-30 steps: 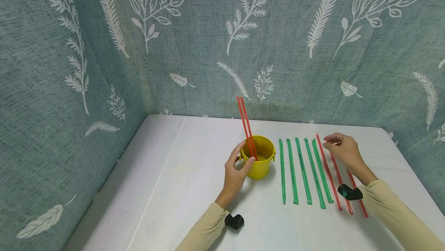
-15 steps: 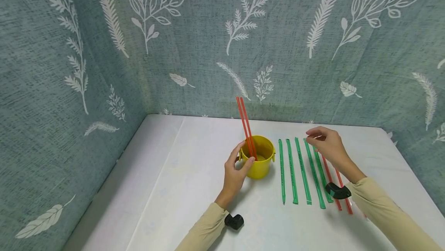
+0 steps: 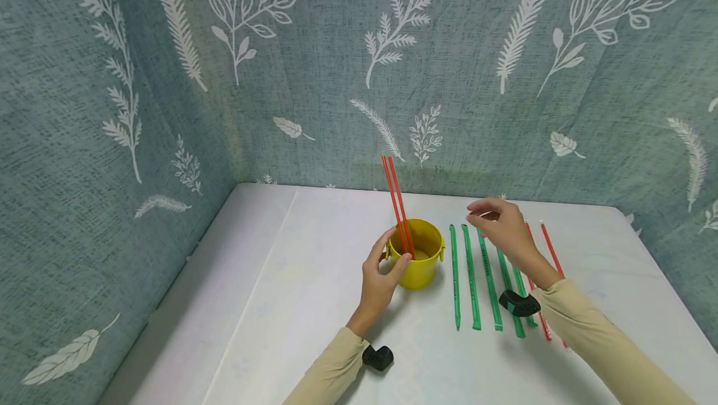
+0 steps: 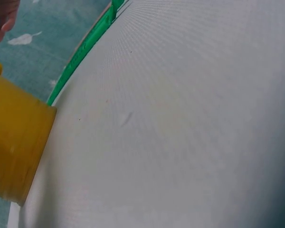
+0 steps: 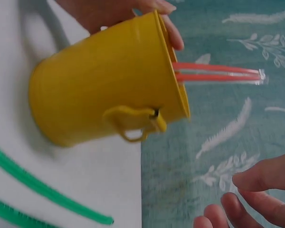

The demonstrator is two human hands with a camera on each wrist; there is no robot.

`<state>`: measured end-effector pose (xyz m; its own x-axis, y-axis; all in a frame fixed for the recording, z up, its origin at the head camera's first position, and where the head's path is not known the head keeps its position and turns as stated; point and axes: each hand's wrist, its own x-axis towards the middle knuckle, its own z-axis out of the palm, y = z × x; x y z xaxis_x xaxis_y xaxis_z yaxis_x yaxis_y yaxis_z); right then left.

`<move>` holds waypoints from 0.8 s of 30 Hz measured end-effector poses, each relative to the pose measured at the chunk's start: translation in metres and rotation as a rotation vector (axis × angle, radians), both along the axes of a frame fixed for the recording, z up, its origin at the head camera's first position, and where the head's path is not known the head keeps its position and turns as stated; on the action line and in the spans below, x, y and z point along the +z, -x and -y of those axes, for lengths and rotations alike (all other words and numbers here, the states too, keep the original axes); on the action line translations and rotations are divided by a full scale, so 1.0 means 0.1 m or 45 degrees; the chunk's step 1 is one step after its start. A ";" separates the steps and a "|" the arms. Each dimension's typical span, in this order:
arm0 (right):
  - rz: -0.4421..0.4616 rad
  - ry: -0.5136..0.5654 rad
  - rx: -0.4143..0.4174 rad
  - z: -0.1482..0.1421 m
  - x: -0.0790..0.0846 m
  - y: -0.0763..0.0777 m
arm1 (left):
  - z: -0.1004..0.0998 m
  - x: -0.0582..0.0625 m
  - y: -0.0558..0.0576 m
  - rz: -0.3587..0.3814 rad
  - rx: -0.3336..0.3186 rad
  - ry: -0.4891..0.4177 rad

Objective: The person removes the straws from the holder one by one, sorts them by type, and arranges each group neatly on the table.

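My left hand (image 3: 378, 280) grips the side of a small yellow bucket (image 3: 417, 274), thumb at the front rim. Two red straws (image 3: 395, 199) lean inside it, their tops sticking up; in the right wrist view the straws (image 5: 218, 72) have clear wrapper at the ends. My right hand (image 3: 505, 230) hovers over the green-wrapped straws (image 3: 471, 274), thumb and fingertips close together; in the right wrist view the hand (image 5: 261, 194) shows nothing between its fingers. Red straws (image 3: 552, 248) lie right of the green ones, partly hidden by the right forearm.
A white cloth-covered table (image 3: 291, 280) carries everything. Behind and to the left rises a green leaf-patterned curtain (image 3: 325, 68). Several green straws lie side by side to the right of the bucket, where the left wrist view shows a green straw (image 4: 80, 57) beyond it.
My right hand has moved left from above the red straws to above the green ones, uncovering the upper ends of red straws. The left hand and bucket have stayed put.
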<state>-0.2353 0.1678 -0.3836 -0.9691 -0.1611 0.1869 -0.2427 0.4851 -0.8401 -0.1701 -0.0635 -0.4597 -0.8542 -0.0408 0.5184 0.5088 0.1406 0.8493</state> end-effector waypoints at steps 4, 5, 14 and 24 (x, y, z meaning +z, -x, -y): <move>-0.007 0.043 0.020 0.14 0.04 0.01 | 0.00 0.00 0.00 -0.014 0.001 0.003; -0.007 0.053 0.025 0.17 0.04 0.01 | 0.00 0.00 0.00 -0.017 0.000 0.002; -0.029 0.134 0.035 0.45 0.06 0.05 | 0.01 0.00 0.00 -0.018 0.009 0.008; -0.019 0.203 0.050 0.71 0.10 0.06 | 0.03 -0.02 0.01 -0.016 0.021 0.016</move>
